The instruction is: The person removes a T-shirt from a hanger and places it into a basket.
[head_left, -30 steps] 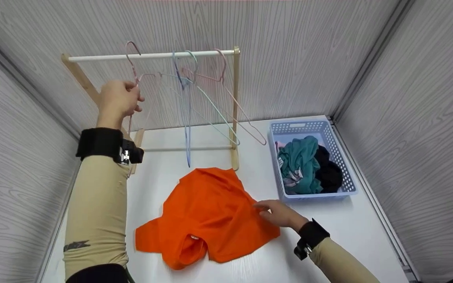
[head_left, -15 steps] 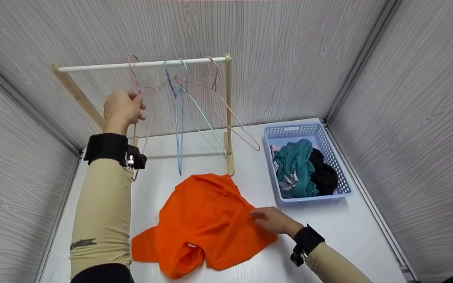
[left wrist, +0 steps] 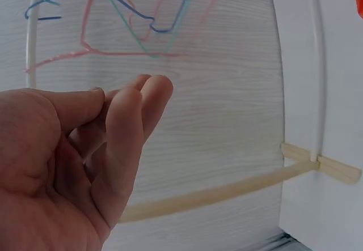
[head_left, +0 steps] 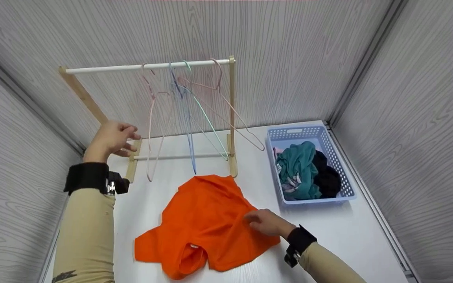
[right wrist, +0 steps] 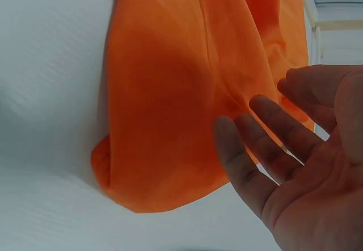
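My left hand [head_left: 112, 139] is in the air at the left of the clothes rack, fingers loosely bent and holding nothing. Just right of it, a pink clothes hanger [head_left: 153, 96] hangs by its hook from the rack's white rod [head_left: 104, 69]. In the left wrist view the thumb and fingers [left wrist: 123, 120] have only air between them. An orange shirt [head_left: 210, 216] lies spread on the table, its neck opening toward the front. Over the shirt's right side is my right hand [head_left: 266, 223], fingers relaxed; the right wrist view shows the fingers [right wrist: 229, 143] above the cloth, gripping nothing.
Farther right on the rod hang a blue hanger [head_left: 191, 143], a mint green hanger [head_left: 207, 112] and another pink hanger [head_left: 237, 110]. A light blue basket [head_left: 317, 202] at the right holds teal clothing [head_left: 298, 165] and black clothing [head_left: 326, 177]. Wood-grain walls enclose the table.
My left hand has let go of the left pink hanger and moved down and left. That hanger now hangs slightly farther right on the rod. My right hand stays over the shirt.
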